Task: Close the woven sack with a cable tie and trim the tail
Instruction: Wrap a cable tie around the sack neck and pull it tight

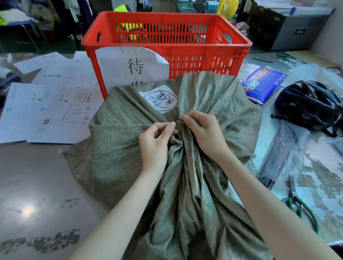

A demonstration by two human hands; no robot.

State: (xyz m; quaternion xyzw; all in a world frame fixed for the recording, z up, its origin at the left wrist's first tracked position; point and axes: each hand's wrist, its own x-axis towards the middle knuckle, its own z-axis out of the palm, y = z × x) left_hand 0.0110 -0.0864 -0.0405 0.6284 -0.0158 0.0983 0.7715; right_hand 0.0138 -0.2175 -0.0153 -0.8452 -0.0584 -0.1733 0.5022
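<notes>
Here the woven sack (163, 150) lies on the table (15, 185), both hands pinching a cable tie (178, 120) at its gathered neck: right hand (203, 132) on the tip, left hand (155, 143) beside it, where slack fabric could let the bunch spread and slip free.

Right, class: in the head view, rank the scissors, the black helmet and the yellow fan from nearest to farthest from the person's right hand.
Measured from the right hand at the sack's gathered neck:
1. Scissors, lying on the table to its right and nearer the person.
2. Black helmet, on the table to the right and farther back.
3. Yellow fan, far behind, beyond the red crate.
</notes>
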